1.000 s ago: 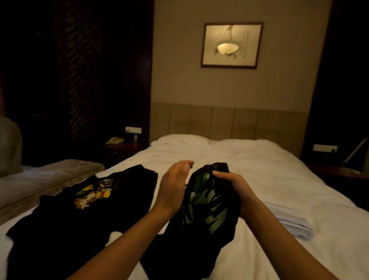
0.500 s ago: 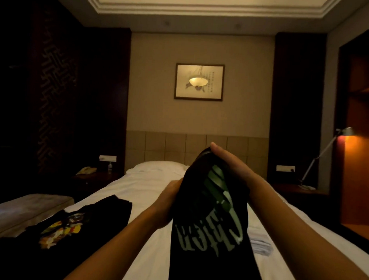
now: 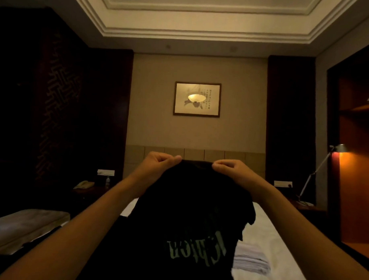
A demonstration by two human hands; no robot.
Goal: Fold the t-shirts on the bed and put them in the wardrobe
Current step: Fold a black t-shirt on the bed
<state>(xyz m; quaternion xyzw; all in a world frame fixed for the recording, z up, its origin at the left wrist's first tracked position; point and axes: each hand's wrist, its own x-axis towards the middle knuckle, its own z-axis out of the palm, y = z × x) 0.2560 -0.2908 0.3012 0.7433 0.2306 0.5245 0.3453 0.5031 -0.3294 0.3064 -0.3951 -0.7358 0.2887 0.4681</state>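
Both hands pinch the top edge of the black t-shirt (image 3: 183,213), held up at centre above the bed (image 3: 280,258). Left hand (image 3: 157,164) grip at 11 o'clock, right hand (image 3: 232,169) grip at 1 o'clock. Folded white cloth (image 3: 250,260) lies at 4 o'clock.

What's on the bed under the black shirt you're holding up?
Both hands, left hand and right hand, hold the black t-shirt over the white bed. Folded white cloth pokes out beside it; the rest is covered.
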